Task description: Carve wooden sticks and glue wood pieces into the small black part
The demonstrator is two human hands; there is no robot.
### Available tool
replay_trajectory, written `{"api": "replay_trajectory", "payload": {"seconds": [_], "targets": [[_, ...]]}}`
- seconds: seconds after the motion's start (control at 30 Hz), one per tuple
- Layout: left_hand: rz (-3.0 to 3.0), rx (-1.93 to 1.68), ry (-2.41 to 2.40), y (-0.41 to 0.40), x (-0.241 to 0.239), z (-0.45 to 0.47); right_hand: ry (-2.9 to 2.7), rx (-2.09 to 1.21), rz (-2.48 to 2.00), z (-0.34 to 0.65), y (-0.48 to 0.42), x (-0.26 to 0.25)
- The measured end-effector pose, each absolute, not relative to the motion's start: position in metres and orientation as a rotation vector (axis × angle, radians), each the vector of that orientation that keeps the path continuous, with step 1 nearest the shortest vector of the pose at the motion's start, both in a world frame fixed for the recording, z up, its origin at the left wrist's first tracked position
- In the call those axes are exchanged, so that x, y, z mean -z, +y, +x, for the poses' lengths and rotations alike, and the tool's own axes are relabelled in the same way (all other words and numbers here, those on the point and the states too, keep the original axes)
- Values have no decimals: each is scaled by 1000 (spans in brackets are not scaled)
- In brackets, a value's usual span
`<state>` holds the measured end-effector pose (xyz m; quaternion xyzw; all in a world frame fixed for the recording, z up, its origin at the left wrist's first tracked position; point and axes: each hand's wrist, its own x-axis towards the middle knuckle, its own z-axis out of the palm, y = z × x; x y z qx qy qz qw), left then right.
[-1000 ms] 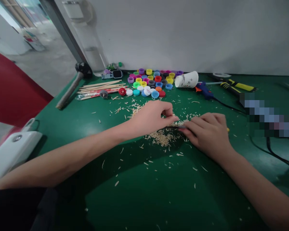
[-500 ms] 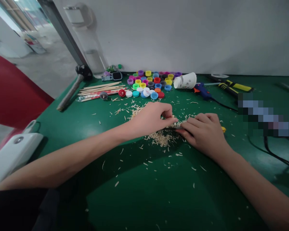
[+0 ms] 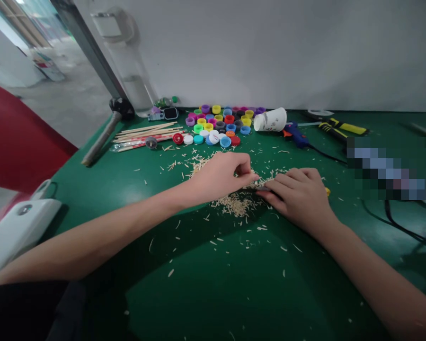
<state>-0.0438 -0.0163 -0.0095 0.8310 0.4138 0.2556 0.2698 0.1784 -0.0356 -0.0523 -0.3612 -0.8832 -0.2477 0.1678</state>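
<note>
My left hand (image 3: 222,176) rests on the green table (image 3: 213,265) with its fingers pinched together over a pile of pale wood shavings (image 3: 236,204); what they pinch is too small to make out. My right hand (image 3: 300,195) lies just to the right, fingers curled over a thin tool with a dark tip (image 3: 261,189) and a yellow end (image 3: 327,191) poking out past the knuckles. The fingertips of both hands nearly meet above the shavings.
Several coloured bottle caps (image 3: 218,124), wooden sticks (image 3: 147,130), a tipped paper cup (image 3: 270,120), a blue glue gun (image 3: 295,134) and yellow-handled tools (image 3: 342,128) lie at the back. A hammer (image 3: 106,130) and a white device (image 3: 19,227) sit left; cables (image 3: 404,222) run right.
My right hand has slid a little to the left, closer to my left hand. The view has drifted slightly; the left hand keeps its pinch.
</note>
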Motion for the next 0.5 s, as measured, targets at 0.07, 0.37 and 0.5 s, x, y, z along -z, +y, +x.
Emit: {"api": "replay_trajectory", "payload": {"seconds": [0.07, 0.37, 0.5], "targets": [[2237, -695, 1120, -16, 10, -44, -2448, 743, -1019, 179, -37, 52], [2229, -733, 1135, -17, 11, -44, -2567, 690, -1075, 174, -35, 48], [2234, -707, 1135, -18, 10, -43, -2526, 724, -1075, 175, -38, 49]]}}
